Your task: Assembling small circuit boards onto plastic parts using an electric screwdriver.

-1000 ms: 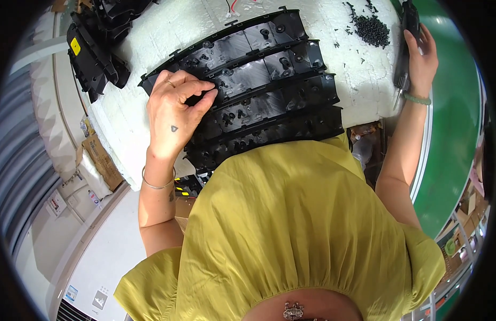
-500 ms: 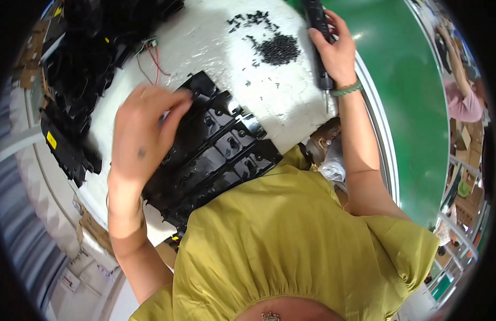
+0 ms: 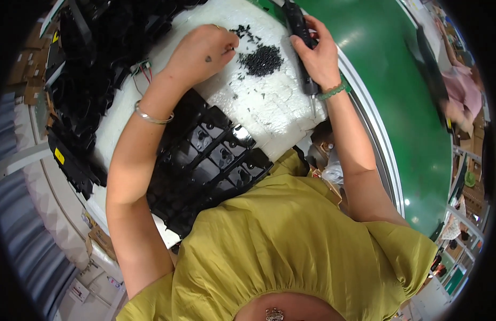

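Note:
My right hand (image 3: 321, 56) is wrapped around a black electric screwdriver (image 3: 298, 22), whose thin metal bit points down toward me above the white padded surface (image 3: 226, 96). Beside the heap of small black screws (image 3: 263, 60), my left hand (image 3: 202, 53) is closed in a pinch. Anything between its fingertips is too small or hidden to make out. Under my left forearm and close to my body lies a glossy black plastic panel (image 3: 208, 171) with ribs and recessed compartments. The forearm hides part of its left side.
A pile of black plastic parts (image 3: 98, 59) fills the far left, with a wired connector (image 3: 141, 66) at its edge. A green table (image 3: 389, 101) with a pale metal rim runs along the right. A person in pink (image 3: 462, 93) is at the far right.
My left hand has moved from the panel's far edge, up and right to the screws. My right hand still holds the screwdriver. The person in pink and a long dark object have shifted.

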`<state>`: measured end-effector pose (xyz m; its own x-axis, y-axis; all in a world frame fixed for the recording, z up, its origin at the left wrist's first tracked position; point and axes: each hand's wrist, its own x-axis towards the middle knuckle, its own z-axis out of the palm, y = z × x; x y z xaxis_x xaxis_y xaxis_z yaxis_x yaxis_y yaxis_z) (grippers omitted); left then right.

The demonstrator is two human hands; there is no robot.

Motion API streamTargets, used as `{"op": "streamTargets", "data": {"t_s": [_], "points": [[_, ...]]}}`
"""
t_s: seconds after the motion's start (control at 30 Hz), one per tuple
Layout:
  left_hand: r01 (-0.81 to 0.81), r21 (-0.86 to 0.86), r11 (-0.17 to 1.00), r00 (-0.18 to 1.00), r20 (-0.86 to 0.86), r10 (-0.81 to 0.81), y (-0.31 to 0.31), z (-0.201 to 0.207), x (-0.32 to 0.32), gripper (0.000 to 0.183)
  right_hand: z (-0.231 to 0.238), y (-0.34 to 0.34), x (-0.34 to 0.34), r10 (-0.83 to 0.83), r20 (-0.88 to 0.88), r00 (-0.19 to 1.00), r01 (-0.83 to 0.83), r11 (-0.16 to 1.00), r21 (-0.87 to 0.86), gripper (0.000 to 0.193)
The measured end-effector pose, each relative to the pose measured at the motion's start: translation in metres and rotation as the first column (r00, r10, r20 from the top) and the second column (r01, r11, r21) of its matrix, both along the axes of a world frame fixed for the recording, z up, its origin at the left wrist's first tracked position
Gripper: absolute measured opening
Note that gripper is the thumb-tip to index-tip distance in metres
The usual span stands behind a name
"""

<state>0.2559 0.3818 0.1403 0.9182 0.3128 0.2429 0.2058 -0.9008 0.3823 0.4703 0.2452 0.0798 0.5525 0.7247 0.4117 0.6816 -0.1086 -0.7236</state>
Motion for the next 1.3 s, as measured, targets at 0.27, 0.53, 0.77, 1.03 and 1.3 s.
{"op": "streamTargets", "data": {"t_s": [0.27, 0.53, 0.77, 1.03, 1.3], "points": [[-0.310, -0.171, 0.935, 0.933, 0.133, 0.334, -0.072, 0.050, -0.129, 0.015, -0.004, -0.006, 0.038, 0.016, -0.030, 0.999, -0.016, 1.000, -0.008, 0.054], [-0.691, -0.305, 0.656, 0.701, -0.060, 0.711, -0.193, 0.033, -0.204, 0.015, -0.003, 0.002, 0.036, 0.077, -0.148, 0.986, -0.075, 0.997, 0.021, 0.049], [-0.727, -0.193, 0.658, 0.681, -0.084, 0.728, -0.201, 0.011, -0.193, 0.015, 0.003, -0.001, 0.027, 0.040, -0.173, 0.984, -0.042, 0.999, -0.009, 0.049], [-0.762, -0.113, 0.637, 0.647, -0.154, 0.747, -0.200, 0.012, -0.183, 0.015, 0.013, -0.001, 0.012, 0.012, -0.151, 0.989, -0.019, 0.999, -0.041, 0.055], [-0.726, -0.012, 0.688, 0.679, -0.176, 0.713, -0.195, 0.018, -0.179, 0.015, 0.013, 0.001, 0.023, 0.057, -0.172, 0.983, -0.056, 0.998, 0.014, 0.053]]}}
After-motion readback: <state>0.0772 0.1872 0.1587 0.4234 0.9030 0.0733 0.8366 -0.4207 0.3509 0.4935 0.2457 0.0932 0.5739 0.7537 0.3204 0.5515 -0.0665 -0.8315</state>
